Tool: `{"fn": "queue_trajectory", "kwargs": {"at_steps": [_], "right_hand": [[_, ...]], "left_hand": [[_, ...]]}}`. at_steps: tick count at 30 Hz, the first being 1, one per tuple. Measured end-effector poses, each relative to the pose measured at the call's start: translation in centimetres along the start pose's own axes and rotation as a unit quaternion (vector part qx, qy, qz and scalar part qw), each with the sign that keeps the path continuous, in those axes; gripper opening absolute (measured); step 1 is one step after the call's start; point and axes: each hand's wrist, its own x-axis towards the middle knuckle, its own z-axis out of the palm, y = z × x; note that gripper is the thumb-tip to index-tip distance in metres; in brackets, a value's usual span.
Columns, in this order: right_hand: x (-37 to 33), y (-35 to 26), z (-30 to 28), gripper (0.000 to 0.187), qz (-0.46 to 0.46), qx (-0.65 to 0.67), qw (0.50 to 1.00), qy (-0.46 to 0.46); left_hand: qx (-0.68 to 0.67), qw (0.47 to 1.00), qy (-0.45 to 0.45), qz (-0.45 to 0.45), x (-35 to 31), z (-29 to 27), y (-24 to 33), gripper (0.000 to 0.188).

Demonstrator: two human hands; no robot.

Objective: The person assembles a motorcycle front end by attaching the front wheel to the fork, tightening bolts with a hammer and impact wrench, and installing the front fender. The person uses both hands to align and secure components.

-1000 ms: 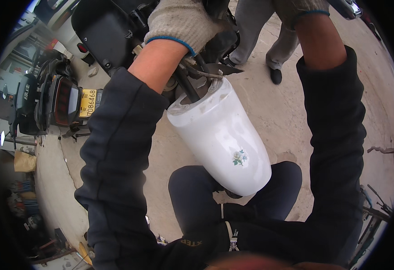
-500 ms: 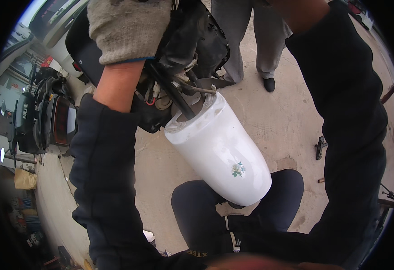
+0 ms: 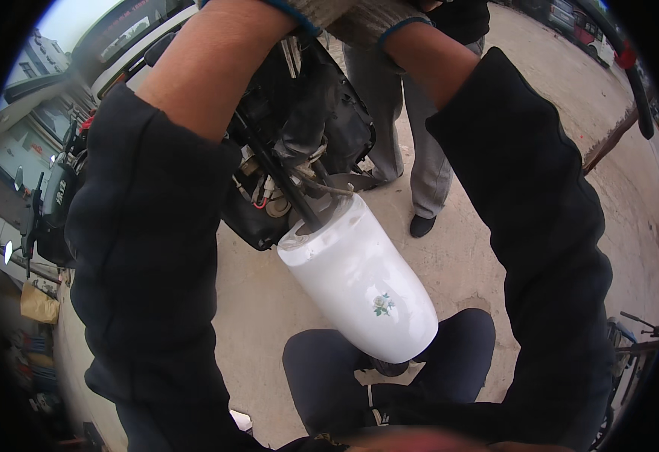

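A white front fender (image 3: 360, 282) with a small flower decal tilts down toward my knees. The black fork tubes (image 3: 280, 177) of a partly stripped two-wheeler run into its upper end. Black body panels (image 3: 322, 113) and bare wires (image 3: 260, 194) show behind the tubes. At the upper edge, over the front of the vehicle, my left hand (image 3: 318, 10) and my right hand (image 3: 375, 21) come close together. Both wear knitted work gloves with blue cuffs. Their fingers are cut off or hidden, so I cannot see what they touch.
Just beyond the vehicle stands a person in grey trousers (image 3: 427, 162). Parked scooters (image 3: 62, 200) line the left side, near a tan bag (image 3: 39, 303). A rusty bar (image 3: 610, 141) slants at the right. Concrete ground (image 3: 254, 290) surrounds the fender.
My right hand has come into view, and both hands are now close together at the top. The fender sits lower in the picture. The view has shifted.
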Motion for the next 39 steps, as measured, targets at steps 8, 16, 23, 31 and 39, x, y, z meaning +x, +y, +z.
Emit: {"fn": "queue_trajectory", "kwargs": {"at_steps": [8,16,23,31,39], "right_hand": [[-1.7,-0.6,0.4,0.059,-0.002,-0.038,0.999,0.029],[-7.1,-3.4,2.1,0.067,-0.054,-0.088,0.988,0.115],[-17.7,0.4,5.6,0.048,0.094,0.038,0.995,0.010],[-21.1,10.4,10.2,0.040,0.234,0.095,0.964,-0.081],[-16.6,13.5,18.4,0.045,0.221,0.247,0.925,-0.186]], "left_hand": [[-0.093,0.985,0.139,-0.031,0.5,-1.1,5.1,0.078],[-0.453,0.881,0.124,-0.054,0.0,-7.0,9.4,0.095],[-0.586,0.789,0.138,-0.123,0.3,-9.5,5.1,0.073],[-0.453,0.806,0.273,-0.265,-3.8,-7.0,1.9,0.040],[-0.037,0.972,-0.125,-0.193,-9.8,5.5,0.4,0.109]]}}
